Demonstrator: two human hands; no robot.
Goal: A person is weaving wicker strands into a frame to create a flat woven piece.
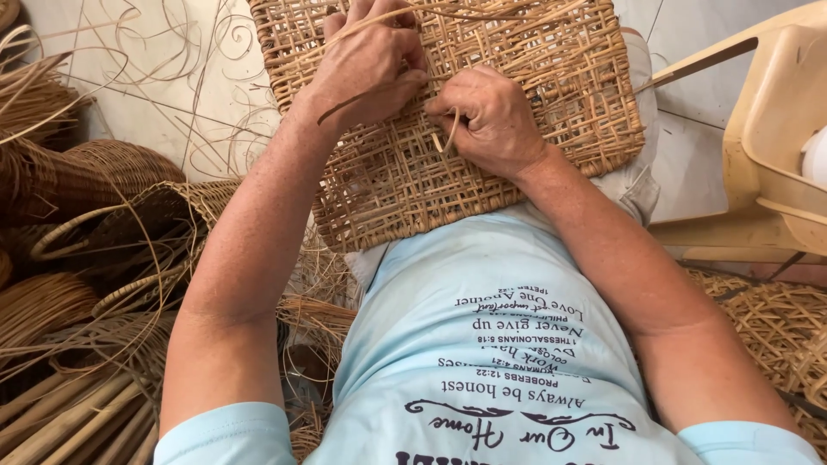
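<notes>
A flat open-weave rattan panel [551, 95] rests on my lap. My left hand [366, 69] lies on the panel's upper middle, fingers curled around thin rattan strands [482, 21] that run off to the right. Beside it, my right hand [491, 120] presses on the weave, pinching a short strip end [450, 138] between thumb and fingers. Both hands touch at the middle of the panel.
Woven baskets [112, 172] and bundles of rattan canes [60, 413] are piled at the left. Loose strands [164, 60] curl over the white tiled floor. A beige plastic chair [767, 129] stands at the right, with another woven piece [775, 327] below it.
</notes>
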